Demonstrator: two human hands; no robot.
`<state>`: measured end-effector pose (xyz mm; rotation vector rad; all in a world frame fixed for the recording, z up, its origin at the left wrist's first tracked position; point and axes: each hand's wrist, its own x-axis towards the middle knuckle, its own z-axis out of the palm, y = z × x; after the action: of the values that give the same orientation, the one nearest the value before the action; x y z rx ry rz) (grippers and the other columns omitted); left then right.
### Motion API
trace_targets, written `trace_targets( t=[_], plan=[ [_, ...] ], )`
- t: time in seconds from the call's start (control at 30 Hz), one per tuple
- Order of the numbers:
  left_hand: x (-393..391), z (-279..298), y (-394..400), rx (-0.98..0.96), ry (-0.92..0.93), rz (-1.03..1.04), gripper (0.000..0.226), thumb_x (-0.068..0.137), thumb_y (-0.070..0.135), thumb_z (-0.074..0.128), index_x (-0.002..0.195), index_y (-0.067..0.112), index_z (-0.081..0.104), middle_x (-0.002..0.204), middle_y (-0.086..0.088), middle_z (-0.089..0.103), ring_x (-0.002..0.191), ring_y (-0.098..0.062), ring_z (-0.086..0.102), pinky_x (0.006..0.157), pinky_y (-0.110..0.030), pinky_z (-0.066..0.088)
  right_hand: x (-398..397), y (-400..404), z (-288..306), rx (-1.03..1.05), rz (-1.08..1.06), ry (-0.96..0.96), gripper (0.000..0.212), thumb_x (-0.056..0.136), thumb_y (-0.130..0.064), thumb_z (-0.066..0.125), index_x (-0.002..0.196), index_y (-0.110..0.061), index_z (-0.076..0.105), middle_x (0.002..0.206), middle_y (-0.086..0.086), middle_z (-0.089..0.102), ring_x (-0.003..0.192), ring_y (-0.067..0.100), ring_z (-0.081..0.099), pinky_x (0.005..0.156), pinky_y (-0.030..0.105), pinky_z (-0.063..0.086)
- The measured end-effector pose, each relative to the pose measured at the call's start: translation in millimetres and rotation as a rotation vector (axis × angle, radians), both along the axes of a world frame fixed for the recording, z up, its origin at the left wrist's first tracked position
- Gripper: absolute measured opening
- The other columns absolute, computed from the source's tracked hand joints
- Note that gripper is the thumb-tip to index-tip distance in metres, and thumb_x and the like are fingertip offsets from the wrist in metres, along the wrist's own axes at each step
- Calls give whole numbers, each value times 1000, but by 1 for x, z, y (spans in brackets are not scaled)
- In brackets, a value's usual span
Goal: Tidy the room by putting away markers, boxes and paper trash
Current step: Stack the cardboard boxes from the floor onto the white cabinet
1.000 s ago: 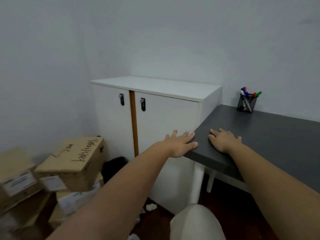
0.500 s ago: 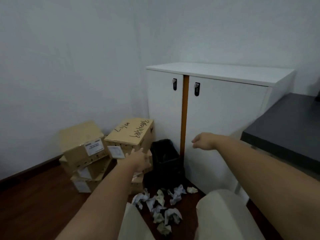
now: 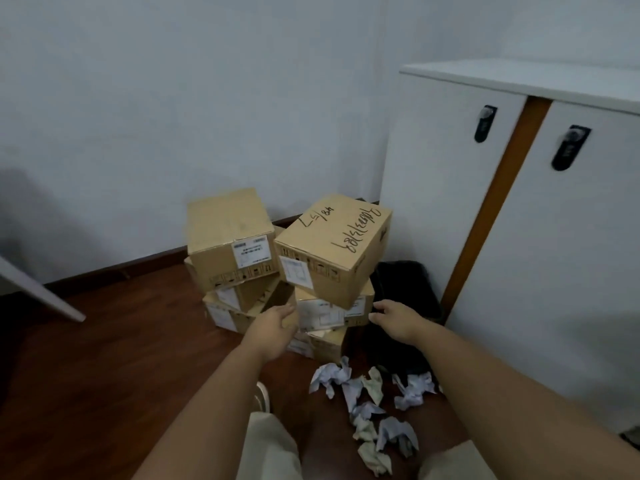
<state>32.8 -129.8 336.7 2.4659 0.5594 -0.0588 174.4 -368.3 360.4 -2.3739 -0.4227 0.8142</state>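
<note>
head view, looking down into a room corner. both bare forearms reach forward over a dark wooden floor [image 3: 104,358] toward a heap of cardboard boxes stacked against a pale wall [image 3: 173,98].

left hand [image 3: 273,329]: fingers loosely extended and relaxed, holding nothing; it hangs just in front of the lower boxes, and contact with them cannot be told.

right hand [image 3: 394,318]: fingers likewise relaxed and slightly spread, holding nothing; it lies just beside the lower right edge of the heap, in front of a black bin [image 3: 412,289].

boxes: a tilted box with handwriting [image 3: 332,247] on its top sits uppermost on the right, resting askew on a labelled box [image 3: 332,311] beneath it. a second box with a white label [image 3: 230,237] sits upper left, touching the handwritten one, over further boxes [image 3: 235,303] low on the floor.

paper trash: crumpled paper balls [image 3: 367,393], white and pale green, lie scattered on the floor near the bin and in front of the boxes, between the two forearms.

surroundings: a white cabinet [image 3: 554,237] stands at right, with a brown vertical strip [image 3: 495,209] between its two doors and a black lock [image 3: 485,123] on each. the bin stands between the cabinet and the boxes. a pale slanted leg [image 3: 38,289] enters at far left. the person's light trousers [image 3: 270,448] and one shoe [image 3: 263,396] show at the bottom edge. no markers are visible in this view.
</note>
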Motion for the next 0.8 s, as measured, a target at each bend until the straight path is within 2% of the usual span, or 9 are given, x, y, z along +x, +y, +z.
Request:
trace_targets(
  t=[0.13,0.23,0.3,0.37,0.47,0.6,0.7,0.8],
  plan=[
    [36,-8,31,-103,-57,109,50,96,32,56,143,19,48,148,-3,47,134,-23,46,108,-33,38,39,43,-25,71,-70,49,48,94,-40,45,134,-17,52,139,9,52,121,26,51,104,40,41],
    [58,-2,48,-193,-82,170,50,95,31,57,142,18,49,142,-4,54,127,-23,53,107,-39,44,53,67,-37,143,-165,113,52,96,-41,44,141,-14,45,146,8,46,130,27,45,107,37,37],
    [68,4,57,-206,-91,189,48,94,31,58,140,19,52,139,-3,57,124,-22,54,105,-40,46,55,80,-43,203,-213,140,52,98,-39,42,143,-14,40,148,8,43,131,28,43,102,32,36],
    [77,9,66,-189,-93,193,47,93,33,58,138,22,54,137,-1,59,123,-21,55,104,-39,46,56,92,-48,256,-259,175,54,98,-41,41,146,-16,35,149,8,40,132,30,41,103,35,36],
    [90,12,75,-171,-76,160,50,94,33,57,142,21,49,142,-1,55,128,-22,51,107,-37,42,60,106,-56,394,-382,200,58,97,-46,41,148,-21,31,150,6,40,133,30,42,110,45,36],
    [103,9,85,-220,-57,167,51,96,31,56,144,17,46,142,-2,53,131,-22,49,101,-25,37,67,119,-64,541,-572,193,67,94,-52,45,151,-23,25,150,9,40,132,32,43,109,50,37],
    [114,8,95,-317,-84,229,49,96,32,55,142,19,48,138,1,56,125,-21,52,104,-35,43,73,127,-70,627,-653,227,72,91,-55,49,150,-21,25,150,8,40,133,31,43,110,50,37],
    [129,8,108,-427,-139,318,44,96,32,54,138,21,49,121,4,57,113,-17,53,99,-36,44,79,135,-77,676,-694,268,75,89,-56,51,151,-22,26,149,8,41,131,31,45,109,50,39]
  ],
)
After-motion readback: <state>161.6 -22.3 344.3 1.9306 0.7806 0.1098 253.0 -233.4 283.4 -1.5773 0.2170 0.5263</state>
